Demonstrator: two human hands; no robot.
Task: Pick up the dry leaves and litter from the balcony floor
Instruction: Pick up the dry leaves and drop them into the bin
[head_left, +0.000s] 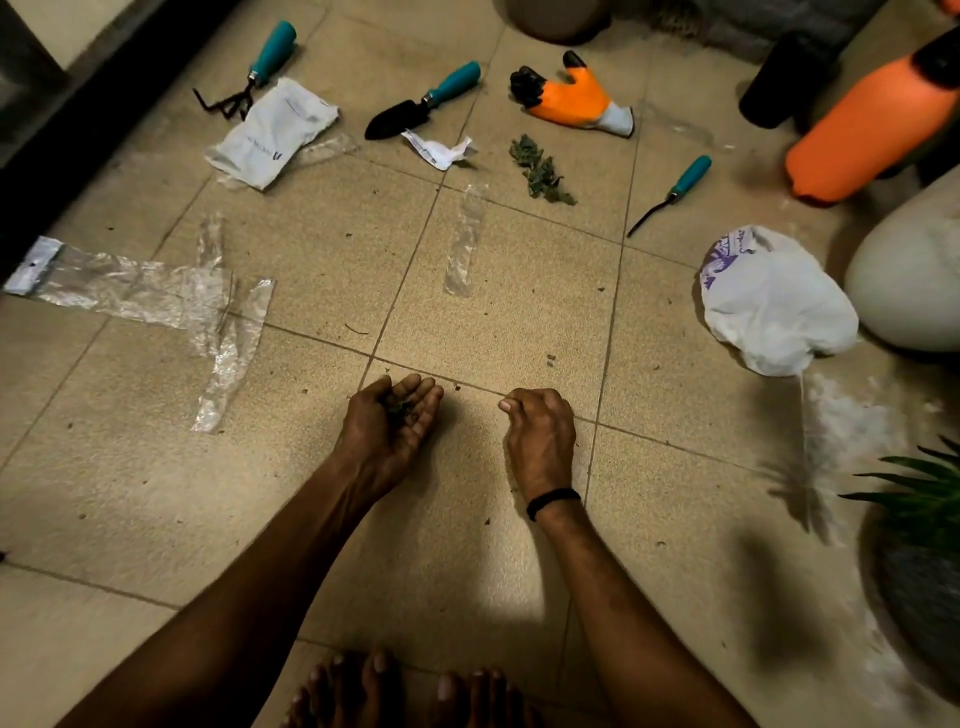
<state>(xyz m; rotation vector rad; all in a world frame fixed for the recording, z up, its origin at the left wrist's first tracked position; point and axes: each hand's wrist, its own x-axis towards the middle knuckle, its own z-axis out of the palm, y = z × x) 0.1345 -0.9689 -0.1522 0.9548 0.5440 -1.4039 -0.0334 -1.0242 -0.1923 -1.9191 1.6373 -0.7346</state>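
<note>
My left hand (390, 415) is cupped palm up just above the tiled floor, with a small heap of dry leaf bits (401, 410) lying in it. My right hand (540, 431) hovers beside it, fingers pinched together; whether it holds a crumb I cannot tell. A clump of dry leaves (540, 169) lies farther out on the floor. Litter lies around: a white paper packet (272, 132), a torn paper scrap (439, 150), a clear plastic strip (464, 241), and crumpled clear wrap (156, 296) at the left. Small leaf crumbs (550, 358) dot the tiles.
Teal-handled garden tools lie at the far side: a rake (249, 73), a trowel (421, 101), a weeder (670, 195). An orange glove (571, 98), an orange bottle (872, 124), a white plastic bag (774, 301), a pale pot (909, 280) and a potted plant (924, 519) stand at the right.
</note>
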